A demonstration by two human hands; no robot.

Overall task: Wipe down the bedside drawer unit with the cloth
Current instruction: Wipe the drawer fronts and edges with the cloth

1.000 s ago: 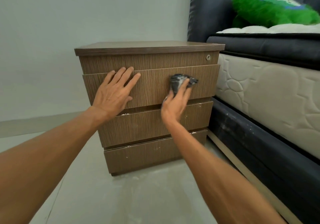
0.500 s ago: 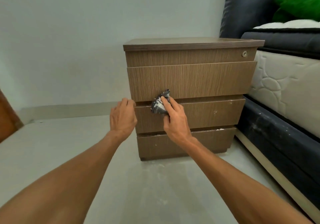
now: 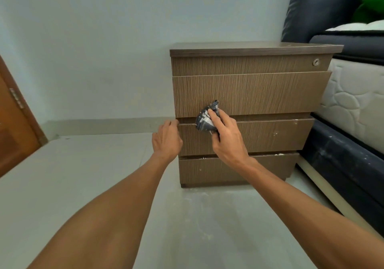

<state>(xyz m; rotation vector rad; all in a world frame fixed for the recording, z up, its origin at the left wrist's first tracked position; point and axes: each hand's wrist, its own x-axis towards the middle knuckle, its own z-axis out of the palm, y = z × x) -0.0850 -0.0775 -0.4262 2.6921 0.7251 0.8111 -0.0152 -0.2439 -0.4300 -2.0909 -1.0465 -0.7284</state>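
Cloth point(image 3: 206, 117) in right hand point(image 3: 227, 139) against drawer unit point(image 3: 259, 94), no legible writing.

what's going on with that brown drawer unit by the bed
A person is wiping the brown wood-grain bedside drawer unit. The right hand presses a bunched dark grey patterned cloth against the front, at the gap between the large upper drawer and the middle one. The left hand grips the unit's left front edge. White specks show on the lower drawer fronts.
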